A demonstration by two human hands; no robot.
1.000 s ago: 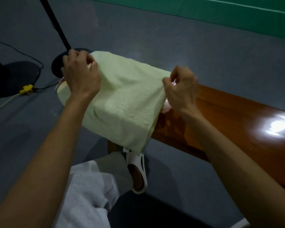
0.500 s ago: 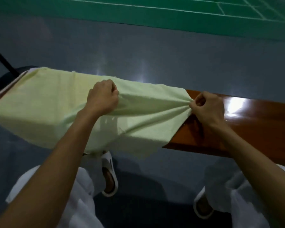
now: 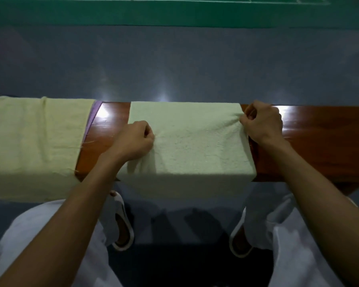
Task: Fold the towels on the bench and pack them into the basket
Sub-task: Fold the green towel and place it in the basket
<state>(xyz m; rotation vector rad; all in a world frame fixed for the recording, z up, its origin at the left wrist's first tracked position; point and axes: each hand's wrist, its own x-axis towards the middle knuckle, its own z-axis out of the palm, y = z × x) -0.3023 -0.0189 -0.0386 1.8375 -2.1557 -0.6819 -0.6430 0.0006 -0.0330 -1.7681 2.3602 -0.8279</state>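
Note:
A pale green towel (image 3: 193,146) lies folded across the glossy wooden bench (image 3: 323,146), its near part hanging over the front edge. My left hand (image 3: 133,141) pinches the towel's left edge with curled fingers. At the towel's right edge my right hand (image 3: 261,123) grips a bunched fold. A pale yellow towel (image 3: 33,146) drapes over the bench further left, with a strip of purple towel (image 3: 92,119) showing under its right edge. No basket is in view.
Bare bench wood shows between the two towels and to the right of my right hand. Below the bench are my legs in white trousers and white slippers (image 3: 120,224). Grey floor (image 3: 174,65) lies beyond the bench, with green court at the top.
The green towel, stretched out to the left before, now lies as a shorter folded block on the bench. Both hands hold its two side edges, and the view has shifted right.

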